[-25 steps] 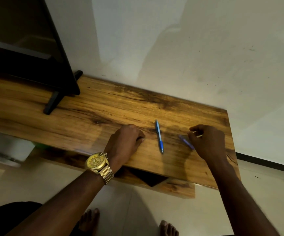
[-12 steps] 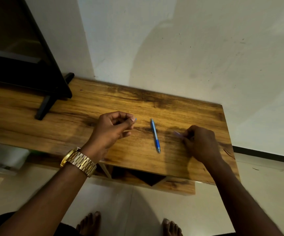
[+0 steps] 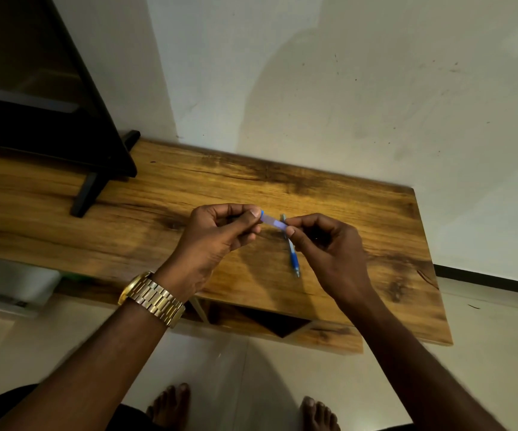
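Observation:
Above the wooden tabletop (image 3: 360, 219), my two hands meet at a small pale blue pen part (image 3: 272, 221). My left hand (image 3: 217, 241), with a gold watch on its wrist, pinches the part's left end, which has a small blue tip, between thumb and forefinger. My right hand (image 3: 329, 253) pinches its right end the same way. A blue pen (image 3: 293, 258) lies on the table just under my right thumb, its upper half partly hidden by the hands.
A black TV (image 3: 49, 119) stands on the table's left part, its foot (image 3: 87, 194) reaching toward the middle. A white wall runs behind the table. An open shelf (image 3: 270, 321) sits under the top. My bare feet stand on the pale tiled floor (image 3: 484, 353).
Both hands lifted off the table and came together over it. The small part that my right hand picked up at the right is now held between both hands. The pen stayed put.

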A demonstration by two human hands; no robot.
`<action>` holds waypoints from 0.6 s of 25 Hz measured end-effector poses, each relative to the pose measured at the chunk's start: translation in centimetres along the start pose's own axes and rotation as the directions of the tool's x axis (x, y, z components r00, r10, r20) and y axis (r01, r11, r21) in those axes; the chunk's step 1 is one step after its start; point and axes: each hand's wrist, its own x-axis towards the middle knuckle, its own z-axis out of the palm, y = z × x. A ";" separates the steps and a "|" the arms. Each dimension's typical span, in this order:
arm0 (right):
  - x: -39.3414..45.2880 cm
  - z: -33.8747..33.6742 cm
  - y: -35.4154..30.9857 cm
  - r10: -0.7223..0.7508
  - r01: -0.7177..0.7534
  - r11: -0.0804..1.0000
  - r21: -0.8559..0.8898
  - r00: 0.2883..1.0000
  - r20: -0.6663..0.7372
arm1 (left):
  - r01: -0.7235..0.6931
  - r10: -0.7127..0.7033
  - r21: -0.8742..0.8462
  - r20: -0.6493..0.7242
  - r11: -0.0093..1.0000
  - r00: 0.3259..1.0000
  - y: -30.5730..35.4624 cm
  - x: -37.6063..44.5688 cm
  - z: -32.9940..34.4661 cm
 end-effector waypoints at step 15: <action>0.2 -1.2 0.0 0.022 -0.021 0.998 -0.060 0.999 0.027 | -0.046 0.040 0.171 0.036 0.984 0.999 0.1 -0.2 -0.1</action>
